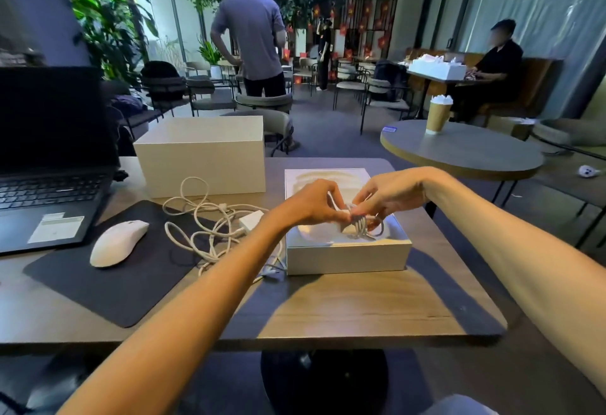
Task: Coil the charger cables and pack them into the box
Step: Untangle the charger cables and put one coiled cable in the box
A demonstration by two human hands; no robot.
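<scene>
White coiled cable [360, 227] light, springy: left hand [313, 201], right hand [392, 193] fingers pinching it over box [344, 260]. Hold across wraps, else unwinds.

Over the open white box [347, 260] on the bench [360, 309], the left hand [311, 201] and right hand [390, 194] meet, the fingers of both pinching a coiled white cable [359, 224]. Just left of the box lies a loose tangled cable [203, 217] with a white charger block [251, 220]. Behind it stands a closed white carton [203, 155], and further left a white mouse [118, 242] rests on a dark pad [114, 283] beside a laptop [49, 168].
</scene>
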